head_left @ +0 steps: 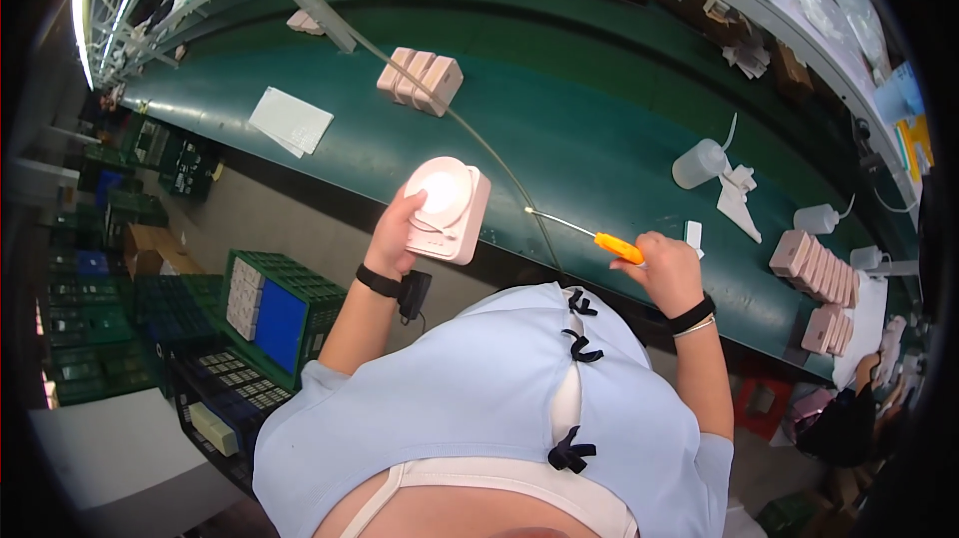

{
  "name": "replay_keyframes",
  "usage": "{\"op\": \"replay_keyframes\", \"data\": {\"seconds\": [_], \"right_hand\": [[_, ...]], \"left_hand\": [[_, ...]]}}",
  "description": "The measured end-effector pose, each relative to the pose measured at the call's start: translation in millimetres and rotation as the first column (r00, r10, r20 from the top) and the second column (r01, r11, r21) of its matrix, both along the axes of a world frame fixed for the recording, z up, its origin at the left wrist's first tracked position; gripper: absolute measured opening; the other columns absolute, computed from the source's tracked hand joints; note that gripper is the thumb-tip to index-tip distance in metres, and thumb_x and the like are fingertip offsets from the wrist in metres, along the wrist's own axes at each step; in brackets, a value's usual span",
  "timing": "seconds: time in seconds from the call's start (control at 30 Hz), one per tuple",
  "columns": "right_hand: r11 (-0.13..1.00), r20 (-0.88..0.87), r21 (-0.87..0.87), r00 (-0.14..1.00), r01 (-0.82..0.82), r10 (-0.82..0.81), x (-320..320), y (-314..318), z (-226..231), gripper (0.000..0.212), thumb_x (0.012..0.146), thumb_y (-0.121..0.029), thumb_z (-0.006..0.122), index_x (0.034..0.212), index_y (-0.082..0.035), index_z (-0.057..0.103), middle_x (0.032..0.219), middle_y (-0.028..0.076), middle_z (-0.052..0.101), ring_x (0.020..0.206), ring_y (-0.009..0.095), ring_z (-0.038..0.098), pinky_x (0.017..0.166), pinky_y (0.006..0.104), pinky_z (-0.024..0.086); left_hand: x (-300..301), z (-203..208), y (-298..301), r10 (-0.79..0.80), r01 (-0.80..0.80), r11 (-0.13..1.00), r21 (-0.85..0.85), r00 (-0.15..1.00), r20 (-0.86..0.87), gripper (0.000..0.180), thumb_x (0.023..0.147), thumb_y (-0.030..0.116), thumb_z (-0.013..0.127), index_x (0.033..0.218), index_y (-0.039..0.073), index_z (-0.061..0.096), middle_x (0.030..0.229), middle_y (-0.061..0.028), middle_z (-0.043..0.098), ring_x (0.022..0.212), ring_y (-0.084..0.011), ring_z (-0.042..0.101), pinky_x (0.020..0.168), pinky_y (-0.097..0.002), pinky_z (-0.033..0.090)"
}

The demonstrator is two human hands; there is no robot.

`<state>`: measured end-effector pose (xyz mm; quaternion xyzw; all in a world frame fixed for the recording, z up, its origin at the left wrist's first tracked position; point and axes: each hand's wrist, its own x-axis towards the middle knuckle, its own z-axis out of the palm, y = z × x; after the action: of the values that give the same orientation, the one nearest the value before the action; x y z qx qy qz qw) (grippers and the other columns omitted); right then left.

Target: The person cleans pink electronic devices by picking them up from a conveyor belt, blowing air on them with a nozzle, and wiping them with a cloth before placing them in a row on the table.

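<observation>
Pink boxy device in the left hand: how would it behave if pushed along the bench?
The pink boxy device is probably stiff: it shows no bend in the left hand. Its squared form suggests sliding rather than rolling. The round disc looks smooth, so it may be slippery.

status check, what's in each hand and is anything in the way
Left hand gripping pink device. Right hand holding orange-handled screwdriver, tip apart from device. Thin cord crossing view between them.
</observation>
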<state>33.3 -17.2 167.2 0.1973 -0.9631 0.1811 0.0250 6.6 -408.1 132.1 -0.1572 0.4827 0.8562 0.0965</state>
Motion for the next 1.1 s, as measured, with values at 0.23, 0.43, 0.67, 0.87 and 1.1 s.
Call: {"op": "replay_keyframes", "data": {"seconds": [0.23, 0.43, 0.67, 0.87, 1.1], "right_hand": [[0.944, 0.285, -0.329, 0.952, -0.015, 0.114, 29, 29, -3, 0.034, 0.076, -0.03, 0.08, 0.085, -0.002, 0.065, 0.08, 0.014, 0.063, 0.069, 0.034, 0.06, 0.063, 0.037, 0.049], [0.721, 0.16, -0.622, 0.951, 0.306, -0.266, 91, 70, -78, 0.031, 0.082, -0.024, 0.078, 0.097, -0.001, 0.063, 0.087, 0.01, 0.066, 0.075, 0.024, 0.064, 0.072, 0.0339, 0.052], [0.081, 0.293, -0.665, 0.359, 0.742, -0.886, 169, 182, -190, 0.037, 0.095, -0.025, 0.068, 0.119, 0.002, 0.059, 0.102, 0.005, 0.066, 0.087, 0.012, 0.062, 0.076, 0.0265, 0.051], [-0.232, 0.355, -0.649, 0.019, 0.724, -0.935, 185, 276, -281, 0.045, 0.091, -0.039, 0.071, 0.105, 0.003, 0.066, 0.094, 0.01, 0.071, 0.086, 0.02, 0.066, 0.078, 0.0358, 0.052], [-0.427, 0.829, -0.39, 0.109, 0.816, -0.548, 201, 289, -369, 0.031, 0.09, -0.03, 0.069, 0.091, 0.002, 0.067, 0.084, 0.013, 0.069, 0.075, 0.024, 0.066, 0.069, 0.0403, 0.053]], "left_hand": [[-6, -21, 20, -0.293, 0.171, 0.826, 0.537, 0.944, 0.15, 0.043, 0.097, 0.022, 0.052, 0.135, 0.0, 0.051, 0.123, -0.0148, 0.065, 0.108, -0.0271, 0.066, 0.096, -0.0408, 0.053], [-13, -20, 62, -0.421, 0.269, 0.737, 0.62, 0.901, 0.109, 0.043, 0.1, 0.034, 0.049, 0.128, 0.002, 0.057, 0.109, -0.0133, 0.071, 0.093, -0.0266, 0.071, 0.083, -0.0372, 0.059], [-13, 8, 132, -0.38, 0.143, 0.846, 0.514, 0.837, 0.393, 0.049, 0.101, 0.045, 0.048, 0.125, 0.003, 0.059, 0.1, -0.0113, 0.071, 0.084, -0.0255, 0.07, 0.072, -0.0375, 0.06], [-16, -4, 179, -0.47, 0.28, 0.816, 0.506, 0.831, 0.298, 0.051, 0.101, 0.047, 0.046, 0.13, 0.007, 0.055, 0.102, -0.0128, 0.064, 0.078, -0.0225, 0.062, 0.058, -0.0326, 0.057], [-14, -6, 231, -0.514, 0.318, 0.757, 0.57, 0.829, 0.22, 0.051, 0.101, 0.047, 0.046, 0.133, 0.007, 0.052, 0.108, -0.0148, 0.059, 0.082, -0.0229, 0.06, 0.057, -0.0315, 0.055]]}}
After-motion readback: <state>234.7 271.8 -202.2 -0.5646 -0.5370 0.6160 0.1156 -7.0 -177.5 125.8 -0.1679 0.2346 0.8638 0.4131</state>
